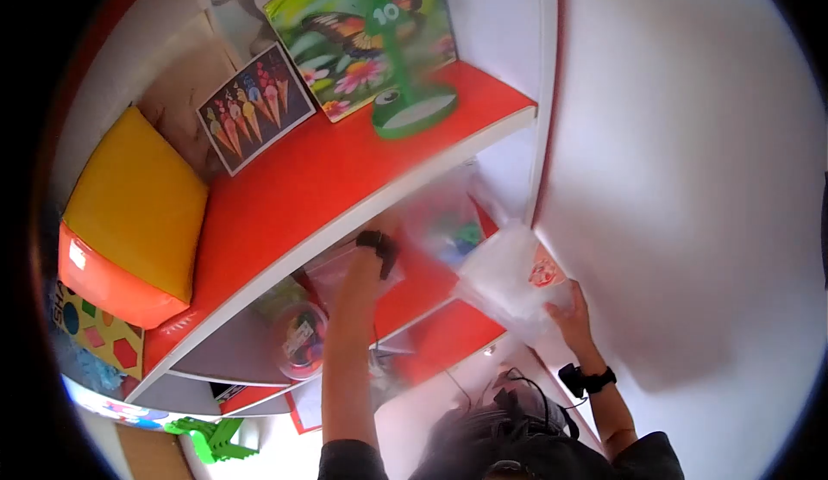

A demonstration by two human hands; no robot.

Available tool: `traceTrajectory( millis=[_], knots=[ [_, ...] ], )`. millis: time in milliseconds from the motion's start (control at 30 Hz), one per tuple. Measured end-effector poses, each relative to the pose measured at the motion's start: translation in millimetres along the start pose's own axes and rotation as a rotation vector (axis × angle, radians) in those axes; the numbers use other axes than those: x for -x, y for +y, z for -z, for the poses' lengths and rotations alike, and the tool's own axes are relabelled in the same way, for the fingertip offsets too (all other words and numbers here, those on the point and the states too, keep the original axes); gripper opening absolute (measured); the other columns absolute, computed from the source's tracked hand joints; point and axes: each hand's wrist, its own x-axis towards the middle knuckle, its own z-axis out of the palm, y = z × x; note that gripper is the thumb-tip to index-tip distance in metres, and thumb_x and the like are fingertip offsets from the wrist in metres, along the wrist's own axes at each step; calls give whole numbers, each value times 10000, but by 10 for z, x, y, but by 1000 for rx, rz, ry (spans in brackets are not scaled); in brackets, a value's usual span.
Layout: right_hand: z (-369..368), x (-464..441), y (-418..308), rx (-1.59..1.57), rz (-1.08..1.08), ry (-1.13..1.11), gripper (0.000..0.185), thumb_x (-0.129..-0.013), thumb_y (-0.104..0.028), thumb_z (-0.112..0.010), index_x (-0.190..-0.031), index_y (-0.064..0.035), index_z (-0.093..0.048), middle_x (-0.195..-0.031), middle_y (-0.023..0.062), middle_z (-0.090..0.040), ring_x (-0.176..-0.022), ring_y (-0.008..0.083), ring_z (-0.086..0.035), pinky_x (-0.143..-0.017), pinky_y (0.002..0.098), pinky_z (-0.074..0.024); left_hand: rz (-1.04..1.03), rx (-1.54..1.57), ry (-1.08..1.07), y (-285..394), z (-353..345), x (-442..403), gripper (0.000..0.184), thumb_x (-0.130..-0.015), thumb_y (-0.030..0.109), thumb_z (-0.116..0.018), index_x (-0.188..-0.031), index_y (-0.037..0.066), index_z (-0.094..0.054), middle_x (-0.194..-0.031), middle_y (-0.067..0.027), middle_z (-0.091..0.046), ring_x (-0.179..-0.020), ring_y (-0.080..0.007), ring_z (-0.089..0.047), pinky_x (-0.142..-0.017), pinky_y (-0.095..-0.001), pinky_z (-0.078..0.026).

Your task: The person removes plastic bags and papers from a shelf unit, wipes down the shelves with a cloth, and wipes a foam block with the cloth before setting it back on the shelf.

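Nearest, bottom of the frame: the person's dark sleeves [352,460], both forearms stretched forward. Right of centre, the right hand [571,314] holds a clear plastic bag [504,277] with a red printed label [544,270]. Thumb and fingers appear to pinch its lower right edge; contents too washed out to read. The bag hangs at the right end of the lower red shelf [420,294].

Left hand [386,221] mostly lost behind the white front edge [345,219] of the upper shelf; cannot tell whether its fingers are spread or closed. Below that wrist, a flat clear packet [341,270]; to its left, a round lidded tub [300,340].

Step in hand, as I judge it: right side holding the bag, left side reaching into the shelf. The next move calls for a low left wrist, clear of that edge.

Between wrist and bag, a second bag [455,234] with green and blue contents crowds the bay. More open room lies lower right, towards the pale wall [681,169].

Farthest, on the upper shelf: yellow-and-orange block [138,213], cone picture [256,109], green toy marked 10 [414,107], butterfly picture [345,36].
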Motion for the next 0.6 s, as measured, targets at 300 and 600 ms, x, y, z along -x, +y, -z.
traceTrajectory(
  millis=[300,600],
  knots=[
    [-296,-373,-607,-18,195,123,563,-755,-30,-608,-1233,13,-313,-1114,86,-459,-983,141,-460,-814,254,-407,-273,348,-112,461,1554,617,188,-750,96,-563,-934,56,-572,-1019,-93,-545,-811,-296,-572,-647,-384,-495],
    [-452,-426,-1308,520,574,117,353,-721,-14,-590,-1047,34,-463,-976,139,-536,-892,217,-523,-795,305,-406,-243,404,-360,321,1973,1128,330,-737,80,-528,-1065,50,-524,-1032,-139,-540,-886,-323,-544,-749,-378,-463]
  ],
)
